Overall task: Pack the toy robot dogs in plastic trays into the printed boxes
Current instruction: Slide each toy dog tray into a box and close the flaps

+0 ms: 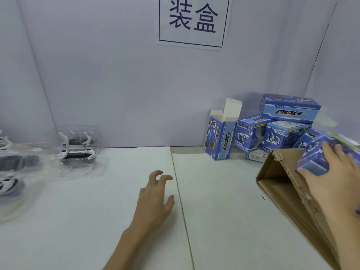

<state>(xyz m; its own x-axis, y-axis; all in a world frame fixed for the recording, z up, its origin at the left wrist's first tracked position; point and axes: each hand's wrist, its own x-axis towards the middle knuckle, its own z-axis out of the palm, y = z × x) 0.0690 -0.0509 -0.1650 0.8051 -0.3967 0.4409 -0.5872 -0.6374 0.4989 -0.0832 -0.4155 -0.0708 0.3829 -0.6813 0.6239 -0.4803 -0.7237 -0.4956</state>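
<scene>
R hand (331, 178) grips a blue printed box (319, 152) over the cardboard carton (276, 178); L hand (155, 197) hovers above the table (97, 211), fingers loosely curled, holding nothing

Two bare hands, no gloves. L hand (155, 197): slim fingers, bare wrist, L forearm (134, 238) bare down to bottom edge of frame. R hand (331, 172): bare too, wrist bare to frame edge. Nails too blurred to tell.

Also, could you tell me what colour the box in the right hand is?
The box is mainly blue with white printing, best seen in the head view.
</scene>
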